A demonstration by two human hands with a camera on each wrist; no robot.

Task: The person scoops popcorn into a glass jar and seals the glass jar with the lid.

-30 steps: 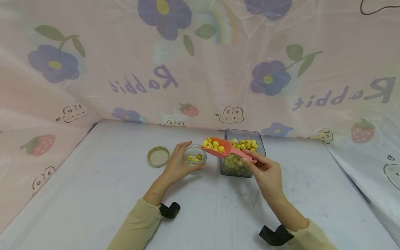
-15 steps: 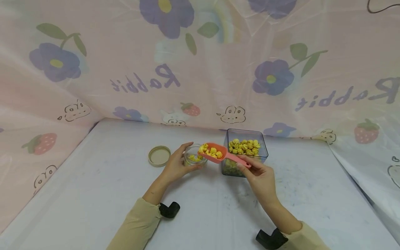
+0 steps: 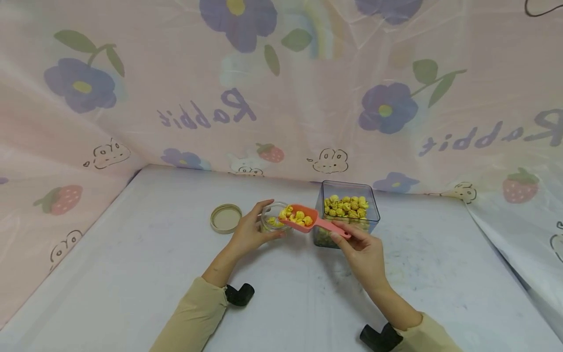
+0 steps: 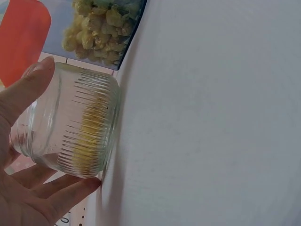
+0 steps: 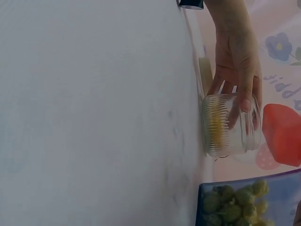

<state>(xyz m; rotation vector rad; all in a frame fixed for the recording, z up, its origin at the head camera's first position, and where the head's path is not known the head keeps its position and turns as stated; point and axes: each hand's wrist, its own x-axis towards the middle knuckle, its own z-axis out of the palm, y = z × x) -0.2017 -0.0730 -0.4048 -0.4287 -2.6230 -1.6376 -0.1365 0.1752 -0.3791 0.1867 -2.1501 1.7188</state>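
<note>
Resting in the right hand (image 3: 367, 249), a coral scoop (image 3: 320, 223) lies near the center of the head view, its handle pinched between thumb and fingers to the upper left of that hand. Its bowl carries yellow popcorn (image 3: 300, 218) and points left, overlapping the right part of the glass jar (image 4: 66, 108). The left hand (image 3: 248, 232) holds that jar from its left, thumb on 1 side and fingers on the other; some popcorn sits in its bottom.

A clear box (image 3: 373, 222), partly filled with popcorn, stands behind the scoop, right of center. Left of the jar, a round lid (image 3: 226, 218) lies on the white table (image 3: 281, 303). A flowered sheet (image 3: 308, 93) fills the upper frame.

The scoop covers part of the jar's mouth, so I cannot tell whether the 2 touch. The right hand's fingertips behind the handle are hidden, and that hand is almost wholly outside the right wrist view. Both wrist views cut off the scoop and the box. The popcorn in the jar blurs through the ribbed glass.
</note>
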